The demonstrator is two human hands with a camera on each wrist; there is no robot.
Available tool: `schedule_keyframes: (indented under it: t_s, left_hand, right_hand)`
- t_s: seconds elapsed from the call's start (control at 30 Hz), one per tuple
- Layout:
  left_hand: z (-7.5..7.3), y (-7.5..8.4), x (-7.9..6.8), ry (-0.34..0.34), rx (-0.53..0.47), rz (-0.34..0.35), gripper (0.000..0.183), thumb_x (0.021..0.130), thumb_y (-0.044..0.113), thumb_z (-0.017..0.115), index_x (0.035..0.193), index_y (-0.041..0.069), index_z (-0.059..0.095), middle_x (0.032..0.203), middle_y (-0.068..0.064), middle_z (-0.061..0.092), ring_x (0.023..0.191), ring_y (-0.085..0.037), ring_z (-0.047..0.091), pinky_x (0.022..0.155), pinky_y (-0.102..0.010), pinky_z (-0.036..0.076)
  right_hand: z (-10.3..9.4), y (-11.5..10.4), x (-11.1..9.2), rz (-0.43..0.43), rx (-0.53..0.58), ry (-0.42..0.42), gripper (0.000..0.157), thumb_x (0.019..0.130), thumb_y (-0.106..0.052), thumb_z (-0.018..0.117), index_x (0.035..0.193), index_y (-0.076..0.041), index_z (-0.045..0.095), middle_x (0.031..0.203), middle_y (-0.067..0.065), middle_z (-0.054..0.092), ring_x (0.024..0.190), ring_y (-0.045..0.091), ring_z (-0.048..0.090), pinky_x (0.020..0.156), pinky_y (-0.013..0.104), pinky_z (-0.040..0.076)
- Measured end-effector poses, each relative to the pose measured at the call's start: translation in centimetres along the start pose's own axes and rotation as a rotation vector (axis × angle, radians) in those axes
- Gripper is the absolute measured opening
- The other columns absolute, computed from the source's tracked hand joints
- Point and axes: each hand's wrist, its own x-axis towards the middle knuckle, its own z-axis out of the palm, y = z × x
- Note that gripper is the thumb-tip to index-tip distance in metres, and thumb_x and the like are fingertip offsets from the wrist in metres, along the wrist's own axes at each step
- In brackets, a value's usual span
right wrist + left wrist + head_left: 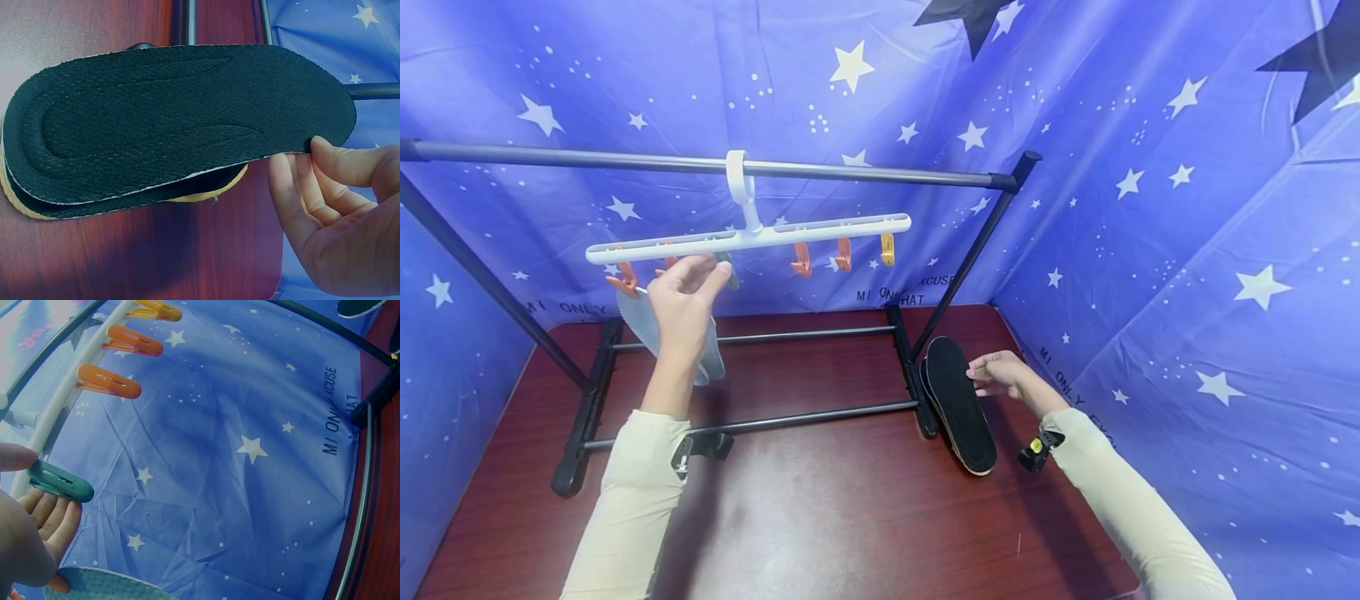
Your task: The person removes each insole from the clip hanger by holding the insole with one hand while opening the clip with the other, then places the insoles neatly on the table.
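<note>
My left hand [683, 304] is raised to the white clip hanger [820, 232]. Its thumb and fingers pinch a green clip [65, 482] on the hanger's bar. Behind that hand hangs a light grey insole [638, 318], below an orange clip [623, 279] at the bar's left end; the hand and forearm partly hide it. At the table's right side, my right hand [340, 215] pinches the edge of a black insole [150, 119] near its broad end. Under it lies another insole with a tan underside [215, 189], mostly covered.
A black metal rack [880, 172] stands on the dark red table [820, 508], and the hanger hooks over its top rail. More orange clips [802, 260] and a yellow clip [888, 249] hang along the right half of the bar. Blue starry cloth [1150, 250] surrounds the table.
</note>
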Motion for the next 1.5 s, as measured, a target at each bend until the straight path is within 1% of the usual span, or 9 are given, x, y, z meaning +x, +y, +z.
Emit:
schedule_keyframes:
  t_s: [0.17, 0.27, 0.4, 0.53, 0.63, 0.77, 1.0, 1.23, 1.5]
  left_hand:
    - [0.0, 0.0, -0.1, -0.005, 0.014, 0.006, 0.027, 0.088, 0.002, 0.073, 0.109, -0.015, 0.070, 0.076, 0.028, 0.069, 0.076, 0.005, 0.068, 0.078, -0.010, 0.055]
    - [0.0, 0.0, -0.1, -0.011, 0.015, 0.007, 0.027, 0.089, 0.002, 0.073, 0.109, -0.016, 0.070, 0.076, 0.028, 0.069, 0.077, 0.005, 0.069, 0.078, -0.010, 0.055]
    - [0.1, 0.1, 0.0, -0.013, 0.008, 0.005, 0.028, 0.088, 0.001, 0.073, 0.109, -0.016, 0.069, 0.076, 0.027, 0.070, 0.077, 0.005, 0.069, 0.079, -0.011, 0.055]
    - [0.2, 0.2, 0.0, -0.008, 0.004, -0.007, 0.028, 0.089, 0.002, 0.073, 0.111, -0.015, 0.069, 0.077, 0.027, 0.070, 0.079, 0.004, 0.069, 0.080, -0.011, 0.055]
    - [0.1, 0.3, -0.1, -0.008, 0.008, -0.015, 0.027, 0.089, 0.003, 0.073, 0.111, -0.013, 0.070, 0.078, 0.027, 0.070, 0.081, 0.004, 0.069, 0.081, -0.011, 0.055]
    - [0.1, 0.3, -0.1, -0.007, 0.007, -0.018, 0.025, 0.089, 0.003, 0.073, 0.110, -0.010, 0.071, 0.079, 0.027, 0.070, 0.081, 0.003, 0.069, 0.081, -0.012, 0.055]
    - [0.0, 0.3, -0.1, 0.000, -0.003, -0.026, 0.028, 0.089, 0.002, 0.073, 0.112, -0.014, 0.069, 0.078, 0.026, 0.070, 0.080, 0.003, 0.069, 0.081, -0.011, 0.055]
    - [-0.1, 0.2, -0.1, 0.001, 0.012, -0.028, 0.027, 0.090, 0.003, 0.073, 0.112, -0.013, 0.070, 0.078, 0.027, 0.069, 0.082, 0.003, 0.069, 0.082, -0.011, 0.055]
    - [-0.1, 0.1, -0.1, -0.009, 0.032, -0.011, 0.026, 0.090, 0.002, 0.073, 0.111, -0.013, 0.070, 0.077, 0.029, 0.069, 0.079, 0.005, 0.068, 0.080, -0.011, 0.055]
  right_hand:
    - [0.1, 0.3, 0.0, 0.016, 0.005, 0.003, 0.034, 0.098, 0.001, 0.059, 0.127, 0.015, 0.052, 0.088, -0.003, 0.065, 0.080, 0.012, 0.062, 0.080, 0.035, 0.064]
    - [0.1, 0.3, -0.1, 0.021, -0.014, 0.001, 0.036, 0.098, -0.001, 0.061, 0.128, 0.016, 0.052, 0.091, -0.001, 0.066, 0.080, 0.012, 0.063, 0.079, 0.034, 0.064]
    - [0.1, 0.2, -0.2, 0.024, -0.031, -0.008, 0.036, 0.098, -0.001, 0.060, 0.129, 0.016, 0.052, 0.094, 0.000, 0.066, 0.082, 0.013, 0.062, 0.081, 0.035, 0.064]
    - [0.1, 0.1, -0.1, 0.025, -0.036, -0.016, 0.032, 0.098, 0.000, 0.059, 0.126, 0.015, 0.054, 0.095, 0.000, 0.066, 0.084, 0.015, 0.061, 0.081, 0.035, 0.064]
    - [0.1, 0.2, 0.1, 0.026, -0.040, -0.027, 0.028, 0.097, 0.001, 0.059, 0.123, 0.013, 0.056, 0.092, -0.001, 0.066, 0.083, 0.015, 0.061, 0.077, 0.033, 0.064]
    - [0.3, 0.3, 0.3, 0.027, -0.048, -0.040, 0.027, 0.097, 0.003, 0.058, 0.122, 0.014, 0.056, 0.091, -0.002, 0.067, 0.083, 0.015, 0.060, 0.075, 0.031, 0.064]
    - [0.8, 0.6, 0.5, 0.038, -0.058, -0.035, 0.028, 0.097, 0.003, 0.056, 0.123, 0.014, 0.056, 0.091, -0.001, 0.068, 0.084, 0.013, 0.062, 0.077, 0.033, 0.064]
    - [1.2, 1.0, 1.0, 0.048, -0.046, -0.021, 0.022, 0.098, 0.004, 0.055, 0.118, 0.011, 0.059, 0.088, -0.003, 0.068, 0.081, 0.011, 0.063, 0.072, 0.029, 0.063]
    - [1.5, 1.1, 1.1, 0.052, -0.063, -0.010, 0.022, 0.096, 0.003, 0.058, 0.116, 0.011, 0.061, 0.083, -0.004, 0.066, 0.074, 0.009, 0.061, 0.069, 0.028, 0.063]
